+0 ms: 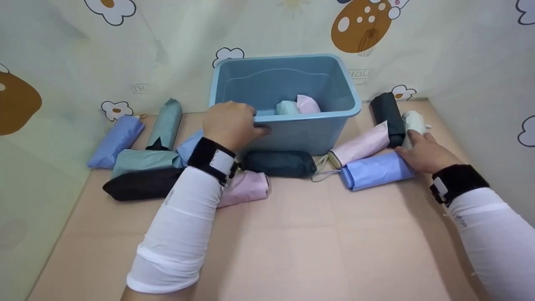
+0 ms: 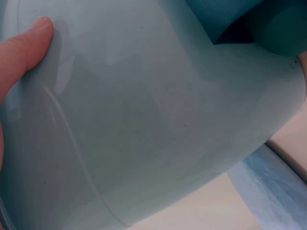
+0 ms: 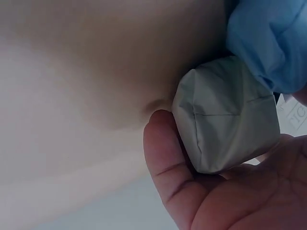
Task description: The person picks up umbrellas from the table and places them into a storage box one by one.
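My left hand (image 1: 230, 125) grips the near rim of a blue plastic bin (image 1: 299, 136); in the left wrist view its thumb (image 2: 31, 48) lies against the bin's outer wall. Inside the bin lie a mint folded umbrella (image 1: 287, 108) and a pink one (image 1: 308, 104). At the right, my right hand (image 1: 428, 154) holds a whitish folded umbrella (image 1: 413, 121), its fingers around the near end. The right wrist view shows that end between the digits and palm, beside a blue umbrella (image 3: 264, 43). The left fingertips are hidden inside the bin.
Right of the bin lie black (image 1: 386, 117), pink (image 1: 361, 144) and blue (image 1: 378, 170) umbrellas. A dark one (image 1: 280, 164) lies before the bin. Several more, including a black one (image 1: 142, 184) and a periwinkle one (image 1: 117, 142), lie at left. A patterned cloth wall (image 1: 175, 50) stands behind.
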Demonstrator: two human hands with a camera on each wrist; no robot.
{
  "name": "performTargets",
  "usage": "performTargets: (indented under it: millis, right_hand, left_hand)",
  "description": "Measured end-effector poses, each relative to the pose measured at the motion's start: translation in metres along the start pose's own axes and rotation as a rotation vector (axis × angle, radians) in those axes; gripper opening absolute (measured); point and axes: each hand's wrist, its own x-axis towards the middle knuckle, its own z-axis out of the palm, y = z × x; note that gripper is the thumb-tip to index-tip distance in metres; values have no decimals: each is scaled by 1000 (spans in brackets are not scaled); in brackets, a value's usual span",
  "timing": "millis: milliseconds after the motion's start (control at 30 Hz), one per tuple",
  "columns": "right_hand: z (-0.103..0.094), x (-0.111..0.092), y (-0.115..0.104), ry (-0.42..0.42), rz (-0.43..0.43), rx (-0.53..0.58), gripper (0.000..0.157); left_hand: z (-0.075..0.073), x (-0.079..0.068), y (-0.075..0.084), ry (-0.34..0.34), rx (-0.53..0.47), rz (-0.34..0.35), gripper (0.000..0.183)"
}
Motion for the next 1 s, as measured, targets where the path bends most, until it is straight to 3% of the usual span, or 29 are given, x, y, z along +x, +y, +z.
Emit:
performTargets:
  millis: [267,1000]
  right_hand:
    - [2,0,2,6,-5,1,90]
    - [6,8,7,100,88,106,103]
  left_hand:
    - [1,0,1,4,-3,0,56]
    - [-1,-1,0,-8,-16,2,55]
